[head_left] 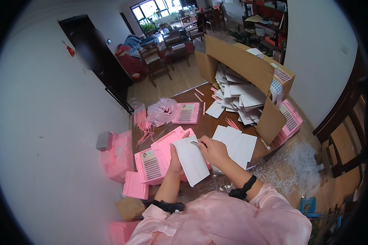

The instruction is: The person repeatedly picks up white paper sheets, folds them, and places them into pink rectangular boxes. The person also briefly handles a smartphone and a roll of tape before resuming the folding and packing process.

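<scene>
1. Between the two hands: a flat, white, rectangular card, tilted, its long side running down toward the wearer.
2. At the card's left edge: the bare left hand, grasping the card, with some fingers behind it.
3. At the card's upper right corner: the bare right hand, fingers bent and pinching a small, slim, dark grey tool; its exact kind is too small to tell.
4. Beyond and left of the left hand: an open pink plastic case; just beside it, a pink box with a pale panel of dark striped rows.
5. Immediately right of the right hand: overlapping flat white sheets, lying on a dark brown table. Beyond them lies a small group of thin pink strips.
6. Farther ahead of the right hand, to its right: a large brown cardboard carton, on its side, with a heap of white cards spilling from its opening.
7. Ahead of the left hand: a translucent crumpled plastic bag, between a tangle of pink strips to its left and a second pink striped-panel box to its right.
</scene>
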A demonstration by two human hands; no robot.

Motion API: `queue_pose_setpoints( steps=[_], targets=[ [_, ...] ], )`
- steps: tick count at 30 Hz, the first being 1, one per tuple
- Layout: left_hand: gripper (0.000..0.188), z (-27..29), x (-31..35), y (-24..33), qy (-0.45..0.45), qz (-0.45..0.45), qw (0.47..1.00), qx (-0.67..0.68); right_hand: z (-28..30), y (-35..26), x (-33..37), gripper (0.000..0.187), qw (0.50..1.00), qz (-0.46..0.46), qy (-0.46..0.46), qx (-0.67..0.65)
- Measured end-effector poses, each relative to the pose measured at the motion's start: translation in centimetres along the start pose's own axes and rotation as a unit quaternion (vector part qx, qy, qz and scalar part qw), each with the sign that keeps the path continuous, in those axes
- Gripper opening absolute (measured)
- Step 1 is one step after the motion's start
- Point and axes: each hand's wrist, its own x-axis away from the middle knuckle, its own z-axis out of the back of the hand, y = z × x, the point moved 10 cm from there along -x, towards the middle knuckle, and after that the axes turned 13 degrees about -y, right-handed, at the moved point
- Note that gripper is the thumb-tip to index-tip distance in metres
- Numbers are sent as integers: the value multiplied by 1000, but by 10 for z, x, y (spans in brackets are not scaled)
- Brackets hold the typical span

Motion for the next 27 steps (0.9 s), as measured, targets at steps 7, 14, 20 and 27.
queue_pose_setpoints(
  steps=[7, 14, 20, 27],
  targets=[
    [102, 18, 17, 18, 21, -18, 999, 29, -41, -29, 26, 23, 977, 106, -181, 39],
    [108, 43, 16, 49, 9, -54, 998, -19, -53, 71, 117, 31, 848, -75, -458, 255],
    [111, -9, -2, -7, -69, 28, 997, -37, 7, -17, 41, 24, 998, 21, -20, -59],
    [109, -28, -12, -27, -105, 48, 993, -18, 10, -21, 50, 20, 995, -26, -1, -96]
  ],
)
